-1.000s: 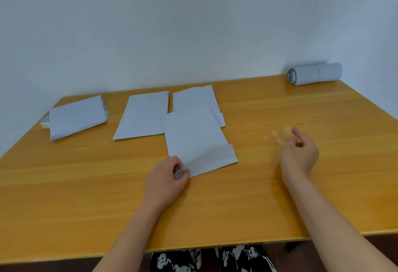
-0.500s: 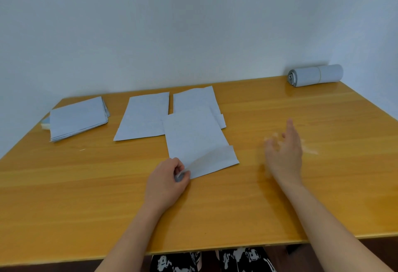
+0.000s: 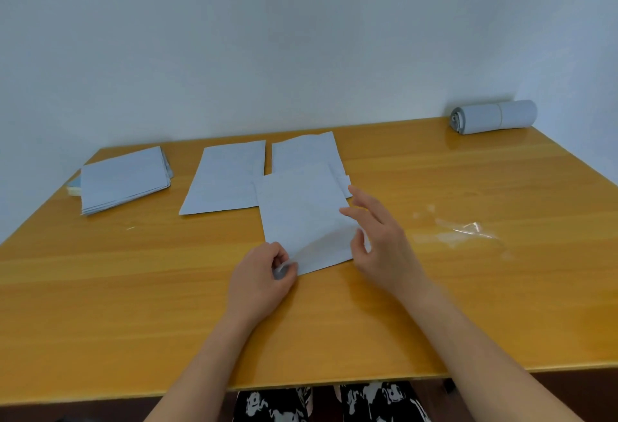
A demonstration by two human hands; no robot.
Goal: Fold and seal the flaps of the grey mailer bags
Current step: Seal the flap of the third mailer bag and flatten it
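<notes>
A grey mailer bag (image 3: 301, 211) lies flat in the middle of the wooden table (image 3: 133, 288), its near flap folded up over the body. My left hand (image 3: 261, 278) pinches the flap's near left corner. My right hand (image 3: 378, 237) hovers with fingers spread over the bag's right edge, touching or nearly touching the flap. Two more grey mailer bags, one at the left (image 3: 227, 177) and one at the right (image 3: 304, 151), lie flat just behind the first.
A stack of grey mailers (image 3: 123, 177) sits at the far left. A rolled bundle of mailers (image 3: 495, 115) lies at the far right corner against the wall. A clear peeled strip (image 3: 461, 231) lies on the table right of my hand.
My right hand has swung left from the open table to the bag's right edge, leaving the clear strip behind on the table. The left hand has kept its pinch.
</notes>
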